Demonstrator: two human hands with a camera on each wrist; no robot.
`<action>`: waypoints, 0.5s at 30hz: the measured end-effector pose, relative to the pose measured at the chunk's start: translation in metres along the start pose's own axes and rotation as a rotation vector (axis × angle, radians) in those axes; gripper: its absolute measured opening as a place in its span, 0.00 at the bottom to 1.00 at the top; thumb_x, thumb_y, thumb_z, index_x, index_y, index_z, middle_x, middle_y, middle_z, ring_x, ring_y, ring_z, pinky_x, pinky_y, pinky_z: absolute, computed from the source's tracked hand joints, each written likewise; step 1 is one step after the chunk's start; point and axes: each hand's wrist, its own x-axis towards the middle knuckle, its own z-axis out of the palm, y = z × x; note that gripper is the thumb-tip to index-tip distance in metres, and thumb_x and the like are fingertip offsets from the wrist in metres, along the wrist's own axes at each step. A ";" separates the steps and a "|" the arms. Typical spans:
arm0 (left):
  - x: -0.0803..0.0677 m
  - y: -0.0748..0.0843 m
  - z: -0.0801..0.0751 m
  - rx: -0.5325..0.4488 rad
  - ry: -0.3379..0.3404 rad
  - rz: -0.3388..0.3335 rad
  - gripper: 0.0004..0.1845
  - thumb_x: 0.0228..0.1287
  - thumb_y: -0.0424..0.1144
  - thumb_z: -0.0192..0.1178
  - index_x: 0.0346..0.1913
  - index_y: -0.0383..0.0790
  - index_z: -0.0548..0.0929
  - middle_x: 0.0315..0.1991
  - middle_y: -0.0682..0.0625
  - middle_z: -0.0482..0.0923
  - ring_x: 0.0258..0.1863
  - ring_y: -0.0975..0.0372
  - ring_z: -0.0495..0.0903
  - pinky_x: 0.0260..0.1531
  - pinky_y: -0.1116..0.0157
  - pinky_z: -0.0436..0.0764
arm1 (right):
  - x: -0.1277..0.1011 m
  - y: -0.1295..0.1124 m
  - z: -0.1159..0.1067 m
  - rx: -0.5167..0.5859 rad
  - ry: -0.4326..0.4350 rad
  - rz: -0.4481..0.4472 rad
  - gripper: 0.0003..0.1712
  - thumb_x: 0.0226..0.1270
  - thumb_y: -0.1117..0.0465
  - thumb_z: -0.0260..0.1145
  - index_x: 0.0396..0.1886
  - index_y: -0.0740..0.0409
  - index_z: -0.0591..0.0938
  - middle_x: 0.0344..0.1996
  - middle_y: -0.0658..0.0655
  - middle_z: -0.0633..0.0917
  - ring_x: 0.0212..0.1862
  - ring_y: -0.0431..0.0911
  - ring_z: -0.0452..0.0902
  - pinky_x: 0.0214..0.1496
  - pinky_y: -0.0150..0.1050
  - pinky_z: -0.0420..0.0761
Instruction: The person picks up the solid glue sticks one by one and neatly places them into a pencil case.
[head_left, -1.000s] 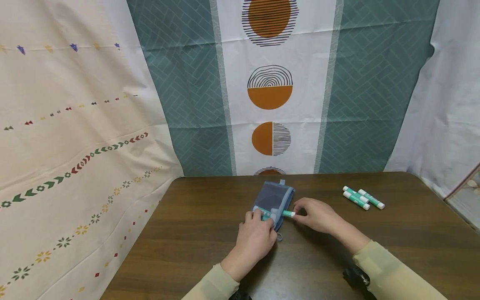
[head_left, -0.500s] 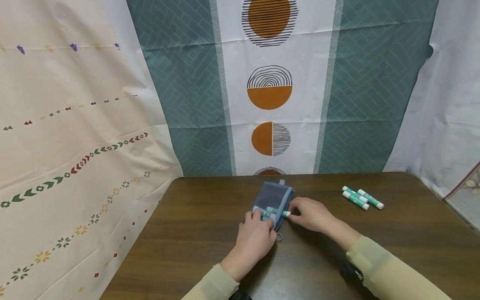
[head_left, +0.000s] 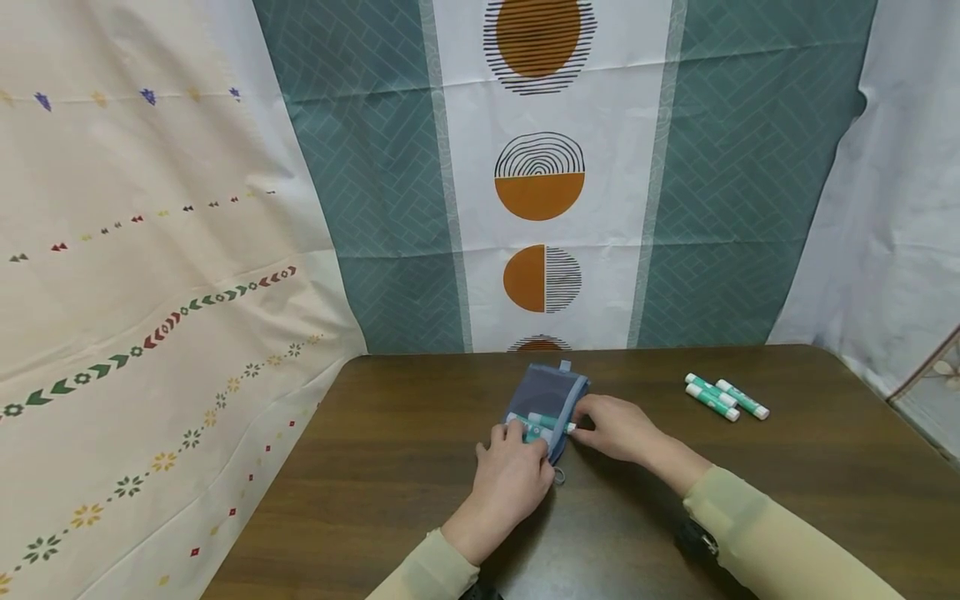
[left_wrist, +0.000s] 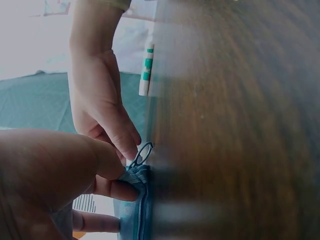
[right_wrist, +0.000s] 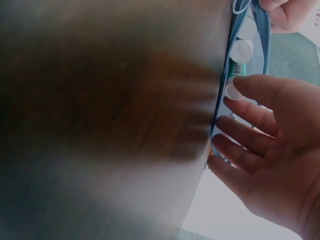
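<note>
A blue mesh pouch (head_left: 551,390) lies flat at the middle of the brown table (head_left: 420,467). My left hand (head_left: 516,437) pinches its near open edge, thumb over fingers in the left wrist view (left_wrist: 117,180). My right hand (head_left: 581,425) holds the white-capped end of a green-and-white stick (head_left: 550,422) that lies mostly inside the pouch mouth. The right wrist view shows that cap (right_wrist: 233,91) at my fingertips, with two more caps (right_wrist: 243,50) inside the pouch edge (right_wrist: 262,25). The zipper ring (left_wrist: 142,154) hangs at the pouch corner.
Three more green-and-white sticks (head_left: 724,397) lie side by side on the table at the far right. Patterned cloth (head_left: 540,192) hangs behind and to the left of the table. A table edge runs along the right side.
My right hand has moved left, pushing the stick further into the pouch, so less of it sticks out. The left hand and pouch have stayed put.
</note>
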 end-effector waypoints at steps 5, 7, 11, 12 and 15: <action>-0.002 0.001 0.000 -0.013 0.007 0.001 0.09 0.75 0.46 0.68 0.50 0.51 0.93 0.58 0.38 0.79 0.61 0.42 0.78 0.55 0.22 0.74 | 0.003 -0.002 0.002 -0.014 0.002 -0.014 0.07 0.71 0.54 0.80 0.39 0.49 0.89 0.36 0.47 0.87 0.37 0.42 0.77 0.45 0.48 0.83; -0.002 0.001 0.000 -0.018 0.012 0.006 0.08 0.75 0.46 0.68 0.49 0.51 0.93 0.57 0.38 0.79 0.61 0.42 0.79 0.55 0.21 0.75 | 0.004 -0.002 0.003 -0.022 0.001 -0.021 0.07 0.72 0.54 0.80 0.39 0.49 0.89 0.37 0.47 0.87 0.36 0.42 0.77 0.44 0.47 0.82; -0.002 0.000 0.001 -0.019 0.013 0.020 0.08 0.75 0.46 0.68 0.49 0.50 0.93 0.56 0.37 0.78 0.60 0.43 0.79 0.53 0.24 0.78 | 0.007 -0.003 0.004 -0.035 0.002 -0.035 0.07 0.71 0.53 0.80 0.38 0.48 0.89 0.38 0.48 0.88 0.37 0.42 0.77 0.44 0.47 0.82; -0.002 0.000 0.001 -0.019 0.011 0.021 0.08 0.75 0.46 0.68 0.50 0.50 0.93 0.56 0.37 0.78 0.60 0.43 0.79 0.52 0.25 0.79 | 0.008 -0.003 0.004 -0.036 0.004 -0.039 0.07 0.71 0.53 0.80 0.38 0.48 0.90 0.39 0.48 0.88 0.38 0.43 0.78 0.45 0.48 0.83; -0.002 0.000 0.000 -0.012 0.006 0.025 0.09 0.75 0.46 0.68 0.50 0.50 0.93 0.57 0.36 0.78 0.60 0.43 0.79 0.52 0.29 0.81 | 0.010 -0.005 0.004 -0.041 0.013 -0.057 0.06 0.71 0.53 0.80 0.40 0.48 0.91 0.42 0.50 0.89 0.43 0.46 0.83 0.49 0.50 0.85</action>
